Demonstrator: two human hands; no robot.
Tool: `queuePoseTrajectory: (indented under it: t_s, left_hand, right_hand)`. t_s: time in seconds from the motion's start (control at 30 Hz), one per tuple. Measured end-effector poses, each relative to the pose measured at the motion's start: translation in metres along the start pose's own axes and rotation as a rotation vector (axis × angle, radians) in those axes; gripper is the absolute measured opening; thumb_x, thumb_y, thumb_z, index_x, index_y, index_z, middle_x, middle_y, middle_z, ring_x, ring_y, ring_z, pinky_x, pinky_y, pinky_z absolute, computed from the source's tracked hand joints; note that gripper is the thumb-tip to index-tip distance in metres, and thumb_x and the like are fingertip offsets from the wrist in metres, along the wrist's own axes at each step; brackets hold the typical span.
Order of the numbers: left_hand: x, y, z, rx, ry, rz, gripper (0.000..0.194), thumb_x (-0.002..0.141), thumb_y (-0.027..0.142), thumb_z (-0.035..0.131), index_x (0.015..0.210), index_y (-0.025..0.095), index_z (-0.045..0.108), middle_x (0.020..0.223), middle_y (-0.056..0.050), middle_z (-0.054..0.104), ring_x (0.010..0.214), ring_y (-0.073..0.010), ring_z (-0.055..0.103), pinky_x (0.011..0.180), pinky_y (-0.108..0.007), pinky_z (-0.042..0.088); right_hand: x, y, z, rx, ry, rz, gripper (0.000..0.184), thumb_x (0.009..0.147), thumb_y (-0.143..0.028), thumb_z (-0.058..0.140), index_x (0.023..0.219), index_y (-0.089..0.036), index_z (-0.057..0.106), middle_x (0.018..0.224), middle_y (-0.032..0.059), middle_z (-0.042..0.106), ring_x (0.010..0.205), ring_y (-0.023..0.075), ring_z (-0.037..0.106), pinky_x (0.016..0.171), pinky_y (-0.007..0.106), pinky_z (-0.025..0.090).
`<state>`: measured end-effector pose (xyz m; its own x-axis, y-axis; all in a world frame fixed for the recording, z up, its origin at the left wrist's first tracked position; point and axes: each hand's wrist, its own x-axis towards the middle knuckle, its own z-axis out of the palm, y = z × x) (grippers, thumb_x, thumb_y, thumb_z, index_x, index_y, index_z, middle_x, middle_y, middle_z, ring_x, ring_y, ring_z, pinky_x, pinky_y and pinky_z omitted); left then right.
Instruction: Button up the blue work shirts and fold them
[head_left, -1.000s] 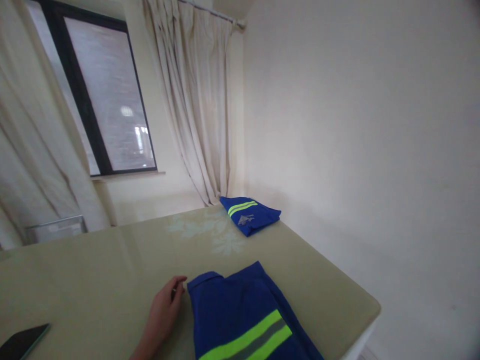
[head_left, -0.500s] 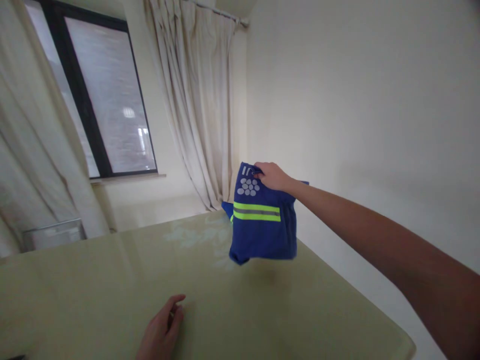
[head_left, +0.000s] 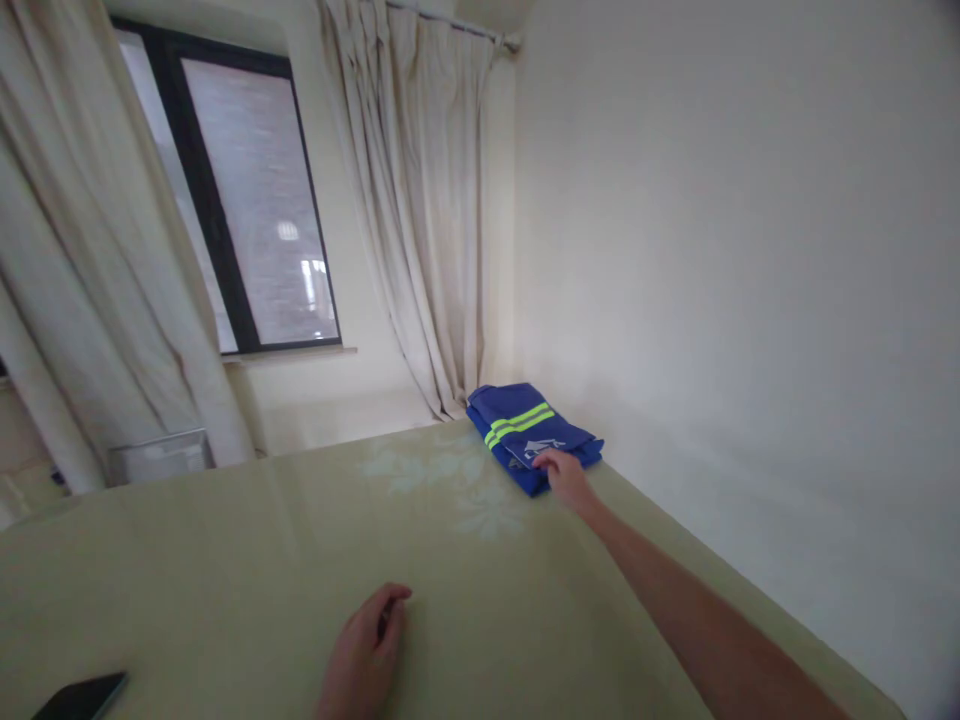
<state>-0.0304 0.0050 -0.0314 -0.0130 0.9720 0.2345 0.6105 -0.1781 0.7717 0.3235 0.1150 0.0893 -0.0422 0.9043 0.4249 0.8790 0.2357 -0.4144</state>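
On the far right corner of the table lies a folded blue work garment [head_left: 511, 404] with yellow-green reflective stripes and a pale print. It rests on another blue folded garment [head_left: 534, 484], whose edges show beneath it. My right hand [head_left: 564, 474] is at the near edge of the upper garment, with its fingers closed on the cloth by the print. My left hand [head_left: 369, 650] is low in the middle, by the tabletop, holding nothing that I can see. Its fingers are loosely curled, with a gap to the thumb.
The greenish table [head_left: 225, 570] has a pale leaf pattern near its far edge. At the lower left lies a dark, flat phone-like object [head_left: 84, 697]. A wall [head_left: 712, 330] borders the right side. Curtains [head_left: 427, 220] and a window [head_left: 259, 200] are behind the table.
My right hand has lowered the folded garment from above the table onto the other blue one at the far corner. The view has shifted left, bringing the dark flat object further in.
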Motion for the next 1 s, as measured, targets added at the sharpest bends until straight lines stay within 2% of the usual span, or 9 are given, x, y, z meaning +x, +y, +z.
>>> queuePoseTrajectory:
  t_s: [0.07, 0.13, 0.23, 0.33, 0.4, 0.63, 0.83, 0.9, 1.0]
  left_hand:
    - [0.0, 0.002, 0.001, 0.027, -0.015, 0.003, 0.039, 0.091, 0.048, 0.041, 0.099, 0.023, 0.071, 0.095, -0.007, 0.077, 0.089, -0.025, 0.072, 0.084, -0.038, 0.057]
    - [-0.002, 0.004, 0.002, 0.073, -0.044, 0.028, 0.039, 0.094, 0.045, 0.039, 0.1, 0.023, 0.071, 0.095, -0.007, 0.076, 0.089, -0.0244, 0.071, 0.084, -0.038, 0.057]
    - [-0.006, 0.005, 0.005, 0.213, -0.081, 0.166, 0.037, 0.093, 0.038, 0.044, 0.115, 0.023, 0.07, 0.115, -0.009, 0.074, 0.109, -0.0263, 0.068, 0.098, -0.043, 0.053]
    - [-0.011, 0.002, 0.01, 0.4, -0.131, 0.328, 0.054, 0.085, 0.027, 0.053, 0.139, 0.024, 0.059, 0.146, -0.009, 0.059, 0.136, -0.0284, 0.052, 0.116, -0.048, 0.039]
    - [-0.013, 0.001, 0.013, 0.482, -0.177, 0.385, 0.061, 0.085, 0.024, 0.053, 0.146, 0.024, 0.051, 0.153, -0.007, 0.052, 0.142, -0.0262, 0.046, 0.121, -0.047, 0.033]
    - [-0.01, 0.008, 0.014, 0.559, -0.213, 0.412, 0.057, 0.093, 0.029, 0.045, 0.149, 0.02, 0.047, 0.154, -0.008, 0.049, 0.144, -0.0239, 0.045, 0.122, -0.045, 0.033]
    - [-0.009, 0.003, 0.018, 0.529, -0.212, 0.412, 0.057, 0.092, 0.027, 0.047, 0.149, 0.024, 0.047, 0.154, -0.007, 0.05, 0.142, -0.0239, 0.047, 0.121, -0.045, 0.035]
    - [-0.009, 0.002, 0.018, 0.527, -0.212, 0.419, 0.058, 0.092, 0.027, 0.048, 0.15, 0.026, 0.046, 0.154, -0.006, 0.049, 0.143, -0.0237, 0.046, 0.123, -0.047, 0.031]
    - [-0.009, 0.006, 0.015, 0.525, -0.202, 0.439, 0.054, 0.098, 0.039, 0.046, 0.151, 0.03, 0.044, 0.155, -0.004, 0.049, 0.146, -0.0251, 0.041, 0.127, -0.055, 0.016]
  right_hand:
    - [-0.047, -0.021, 0.045, 0.049, -0.016, -0.002, 0.041, 0.079, -0.005, 0.038, 0.095, -0.017, 0.074, 0.098, 0.0076, 0.076, 0.096, 0.0212, 0.069, 0.09, 0.034, 0.053]
    - [-0.086, -0.051, 0.081, 0.242, 0.003, -0.022, 0.035, 0.087, -0.011, 0.042, 0.099, -0.018, 0.073, 0.103, 0.0095, 0.074, 0.103, 0.0226, 0.067, 0.098, 0.037, 0.051]
    - [-0.126, -0.095, 0.11, 0.417, -0.186, -0.226, 0.038, 0.091, -0.028, 0.056, 0.128, -0.024, 0.065, 0.129, 0.008, 0.067, 0.123, 0.0246, 0.058, 0.111, 0.04, 0.042]
    - [-0.142, -0.12, 0.113, 0.416, -0.339, -0.364, 0.061, 0.091, -0.04, 0.062, 0.148, -0.024, 0.048, 0.149, 0.0091, 0.054, 0.136, 0.0271, 0.049, 0.118, 0.042, 0.034]
    - [-0.143, -0.124, 0.108, 0.392, -0.39, -0.376, 0.064, 0.091, -0.042, 0.062, 0.15, -0.022, 0.046, 0.153, 0.0106, 0.05, 0.139, 0.0283, 0.047, 0.119, 0.043, 0.032]
    - [-0.136, -0.118, 0.098, 0.404, -0.4, -0.343, 0.057, 0.093, -0.039, 0.059, 0.147, -0.021, 0.051, 0.151, 0.0104, 0.051, 0.138, 0.0263, 0.049, 0.118, 0.041, 0.034]
    - [-0.143, -0.118, 0.106, 0.347, -0.368, -0.374, 0.056, 0.093, -0.037, 0.059, 0.146, -0.023, 0.051, 0.148, 0.0091, 0.056, 0.135, 0.0252, 0.051, 0.117, 0.04, 0.035]
    - [-0.136, -0.111, 0.109, 0.297, -0.355, -0.445, 0.058, 0.094, -0.04, 0.058, 0.148, -0.023, 0.048, 0.148, 0.0101, 0.055, 0.134, 0.0261, 0.051, 0.116, 0.041, 0.035]
    - [-0.098, -0.091, 0.1, 0.173, -0.481, -0.747, 0.064, 0.093, -0.051, 0.058, 0.15, -0.024, 0.046, 0.15, 0.0115, 0.053, 0.13, 0.0278, 0.055, 0.112, 0.044, 0.038]
